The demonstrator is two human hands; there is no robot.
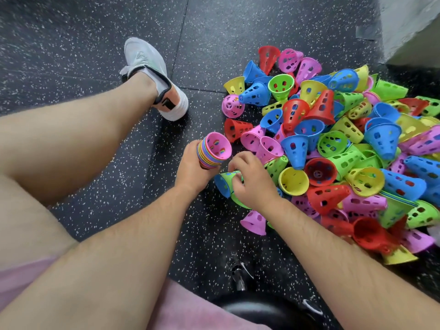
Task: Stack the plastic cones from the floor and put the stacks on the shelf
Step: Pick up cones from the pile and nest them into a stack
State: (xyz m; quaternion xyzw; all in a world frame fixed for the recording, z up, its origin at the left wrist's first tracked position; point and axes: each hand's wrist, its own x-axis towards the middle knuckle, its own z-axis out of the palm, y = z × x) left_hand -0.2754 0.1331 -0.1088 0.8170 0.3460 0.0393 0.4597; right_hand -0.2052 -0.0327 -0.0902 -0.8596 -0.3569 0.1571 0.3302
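A big pile of loose plastic cones [338,144] in red, blue, green, yellow and pink lies on the dark speckled floor at the right. My left hand [192,170] grips a stack of nested cones [213,151], its open mouth a pink cone facing up and right. Just right of it, my right hand [252,182] curls its fingers round a green cone [229,176] at the near edge of the pile, beside a blue cone [222,185].
My bare left leg and grey shoe [152,77] stretch across the floor at the left. A black stool with a metal base [240,279] is below me. A pale wall or ledge [409,27] stands at the top right.
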